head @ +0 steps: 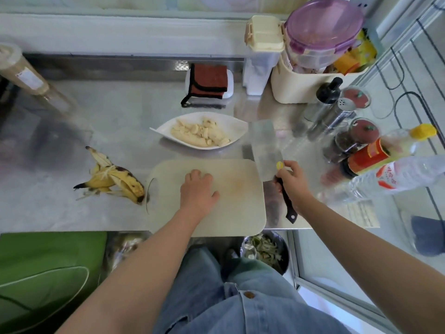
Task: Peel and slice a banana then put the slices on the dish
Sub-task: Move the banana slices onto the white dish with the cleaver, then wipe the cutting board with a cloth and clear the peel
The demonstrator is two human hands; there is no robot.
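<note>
**Slices on the dish, cleaver in hand**

Banana slices (199, 134) lie piled in the white leaf-shaped dish (237, 126), just beyond the cutting board (240, 203) on the steel surface (101, 121). The left hand (198, 190) rests palm down on the board. The right hand (290, 180) grips the cleaver (265, 151) by its dark handle at the board's right edge. The banana peel (113, 180) lies left of the board.
</note>
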